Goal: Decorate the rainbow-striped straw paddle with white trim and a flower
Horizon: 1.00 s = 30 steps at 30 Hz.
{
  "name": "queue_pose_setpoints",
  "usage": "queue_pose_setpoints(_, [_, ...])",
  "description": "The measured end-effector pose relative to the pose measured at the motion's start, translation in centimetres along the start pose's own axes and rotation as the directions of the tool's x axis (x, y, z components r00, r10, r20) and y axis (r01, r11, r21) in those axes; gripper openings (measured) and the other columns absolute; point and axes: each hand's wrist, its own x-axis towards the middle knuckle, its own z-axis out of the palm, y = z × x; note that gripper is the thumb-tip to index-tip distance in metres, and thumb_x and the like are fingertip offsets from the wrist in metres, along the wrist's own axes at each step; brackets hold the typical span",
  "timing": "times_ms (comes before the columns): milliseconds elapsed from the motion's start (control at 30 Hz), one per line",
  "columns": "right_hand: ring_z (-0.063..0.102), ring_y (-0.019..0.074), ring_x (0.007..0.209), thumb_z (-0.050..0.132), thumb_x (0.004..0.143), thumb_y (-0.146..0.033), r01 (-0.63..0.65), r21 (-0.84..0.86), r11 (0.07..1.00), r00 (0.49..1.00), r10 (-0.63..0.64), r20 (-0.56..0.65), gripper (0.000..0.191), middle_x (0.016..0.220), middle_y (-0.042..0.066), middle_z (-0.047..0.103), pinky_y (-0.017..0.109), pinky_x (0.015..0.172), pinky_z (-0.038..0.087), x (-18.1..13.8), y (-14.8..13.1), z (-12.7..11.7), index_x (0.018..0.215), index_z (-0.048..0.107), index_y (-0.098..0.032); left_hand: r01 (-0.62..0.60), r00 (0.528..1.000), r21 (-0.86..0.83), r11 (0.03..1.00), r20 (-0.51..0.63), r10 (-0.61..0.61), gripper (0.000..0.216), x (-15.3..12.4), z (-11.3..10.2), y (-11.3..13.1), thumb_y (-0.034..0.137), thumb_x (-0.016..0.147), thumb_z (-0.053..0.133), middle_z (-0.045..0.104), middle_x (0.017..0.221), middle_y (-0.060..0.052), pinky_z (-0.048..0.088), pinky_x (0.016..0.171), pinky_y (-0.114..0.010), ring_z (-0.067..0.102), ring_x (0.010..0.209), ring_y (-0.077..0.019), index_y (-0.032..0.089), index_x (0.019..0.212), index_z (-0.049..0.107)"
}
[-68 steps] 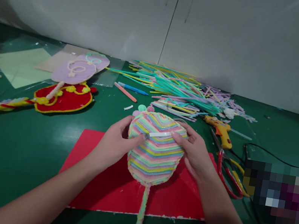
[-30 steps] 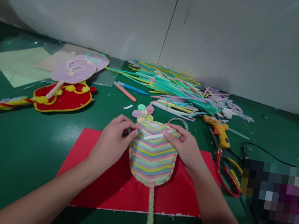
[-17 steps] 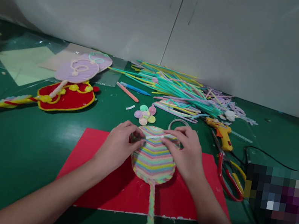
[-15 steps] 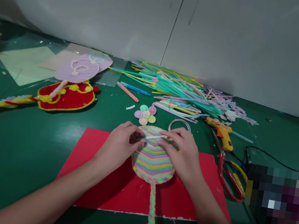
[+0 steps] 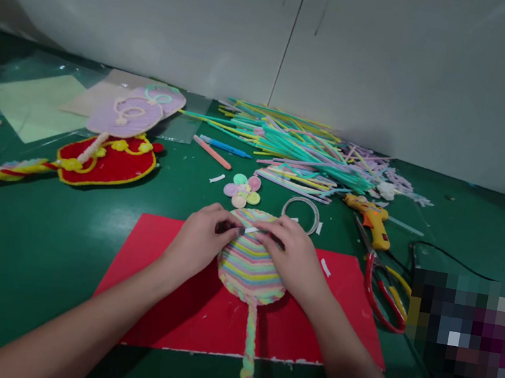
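A round fan with pastel zigzag stripes lies face up, its twisted handle pointing toward me. Over the fan's upper part, a short white strip stretches between my fingertips. My left hand pinches the strip's left end, thumb and fingers together. At the other end my right hand is closed on it in the same way, its fingers covering part of the fan. Just beyond the fan sits a pastel flower made of round coils. A clear tape roll stands behind my right hand.
Under the fan is a red board. A loose white strip lies on it. To the right are a yellow glue gun and red-handled pliers. Pipe cleaners pile up behind; a red-and-yellow ornament lies left.
My hands have drawn closer together over the fan, and less of the white strip shows between them. The loose strip and tape roll behind my right hand show more clearly. The view has shifted slightly.
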Motion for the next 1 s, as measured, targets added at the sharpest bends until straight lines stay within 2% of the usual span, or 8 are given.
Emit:
queue_pose_setpoints(167, [0.054, 0.0183, 0.087, 0.056, 0.085, -0.021, -0.014, 0.016, 1.000, 1.000, 0.014, -0.027, 0.010, 0.084, 0.003, 0.054, 0.030, 0.072, 0.041, 0.41, -0.46, 0.13, 0.091, 0.065, -0.021, 0.007, 1.000, -0.035, 0.999, -0.005, -0.008, 0.010, -0.05, 0.04, -0.06, 0.020, 0.079, 0.056, 0.056, 0.076, 0.000, 0.039, 0.061, -0.025, 0.054, 0.071, -0.0136, 0.020, 0.079, 0.066])
queue_pose_setpoints(300, [0.054, 0.0149, 0.079, 0.058, 0.083, -0.019, -0.029, 0.093, 0.995, 0.998, 0.034, -0.062, 0.006, 0.080, 0.000, 0.052, 0.027, 0.068, 0.040, 0.50, -0.48, 0.21, 0.084, 0.064, -0.021, 0.017, 1.000, -0.043, 0.999, -0.011, -0.017, 0.010, -0.20, -0.04, 0.01, 0.022, 0.079, 0.056, 0.056, 0.076, 0.000, 0.039, 0.060, -0.025, 0.054, 0.069, -0.0132, 0.019, 0.079, 0.066])
queue_pose_setpoints(500, [0.054, 0.0138, 0.074, 0.058, 0.083, -0.020, -0.049, 0.174, 0.983, 0.994, 0.065, -0.084, 0.006, 0.078, 0.000, 0.053, 0.026, 0.065, 0.040, 0.55, -0.23, 0.34, 0.083, 0.064, -0.021, -0.019, 0.999, -0.031, 0.999, 0.031, 0.020, 0.014, -0.03, -0.26, 0.01, 0.023, 0.080, 0.056, 0.057, 0.076, 0.000, 0.039, 0.060, -0.024, 0.055, 0.070, -0.0133, 0.020, 0.081, 0.069])
queue_pose_setpoints(1000, [0.052, 0.0131, 0.072, 0.059, 0.082, -0.019, -0.055, 0.165, 0.985, 0.995, 0.068, -0.078, 0.006, 0.077, 0.000, 0.052, 0.025, 0.065, 0.040, 0.66, -0.15, 0.40, 0.083, 0.065, -0.021, -0.018, 0.999, -0.033, 0.999, 0.041, 0.020, 0.009, 0.28, -0.13, 0.06, 0.017, 0.076, 0.061, 0.059, 0.077, -0.001, 0.042, 0.061, -0.024, 0.056, 0.067, -0.0121, 0.019, 0.078, 0.070])
